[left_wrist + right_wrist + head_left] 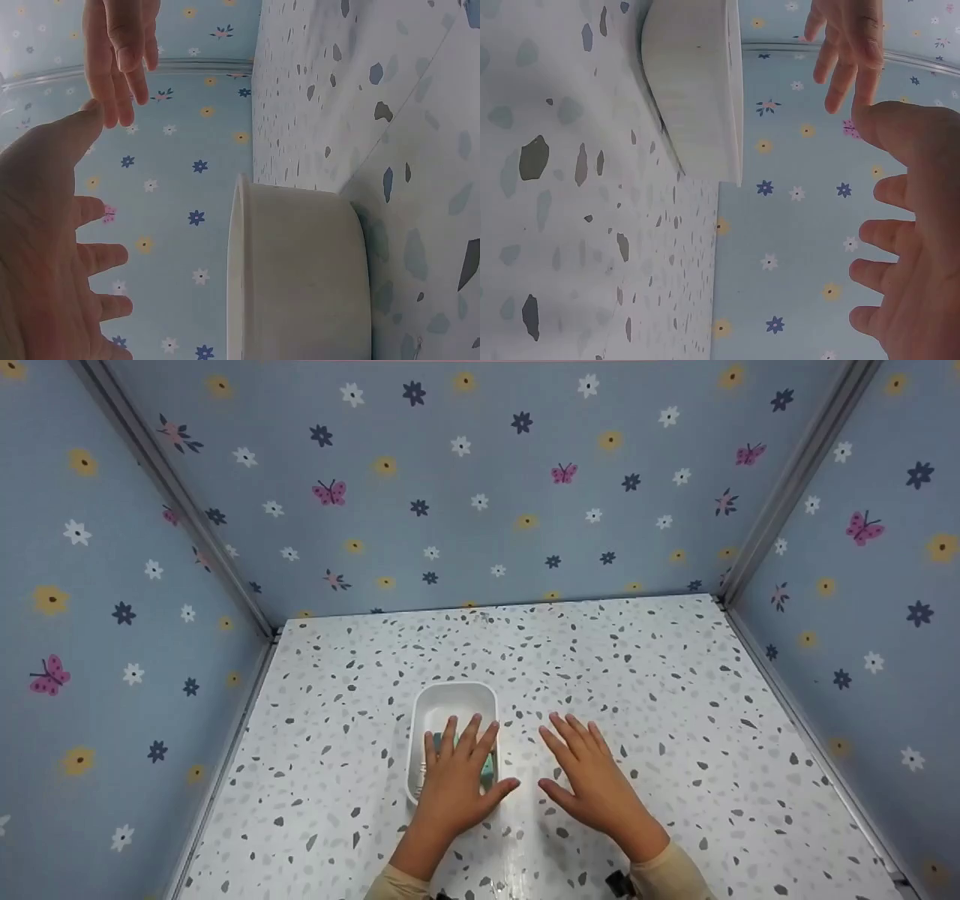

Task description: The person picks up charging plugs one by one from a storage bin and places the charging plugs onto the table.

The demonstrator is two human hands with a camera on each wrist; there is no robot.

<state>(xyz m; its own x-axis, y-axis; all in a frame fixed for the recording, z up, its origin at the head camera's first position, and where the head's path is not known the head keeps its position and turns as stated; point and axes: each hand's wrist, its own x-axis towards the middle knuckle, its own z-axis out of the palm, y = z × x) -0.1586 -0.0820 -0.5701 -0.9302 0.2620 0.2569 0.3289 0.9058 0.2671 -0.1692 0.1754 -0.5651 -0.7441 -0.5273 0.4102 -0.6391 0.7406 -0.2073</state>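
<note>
A white plastic bin [452,688] with rounded corners stands on the table. Inside it lie green and teal pieces [487,769], mostly covered from above by the left hand. My left hand [459,784] hovers over the bin with its fingers spread and straight, palm down, holding nothing. To its right, my right hand [596,784] is held above the table, fingers extended and thumb pointing toward the left hand. In the left wrist view the bin's side wall [307,270] shows below and to the right of the left palm. The right wrist view has the bin [690,90] beyond the right hand.
The speckled white table [615,660] runs back to a blue wall [480,472] printed with flowers and butterflies. Similar panels [862,607] close off the left and right sides, with grey metal posts [802,472] at the corners.
</note>
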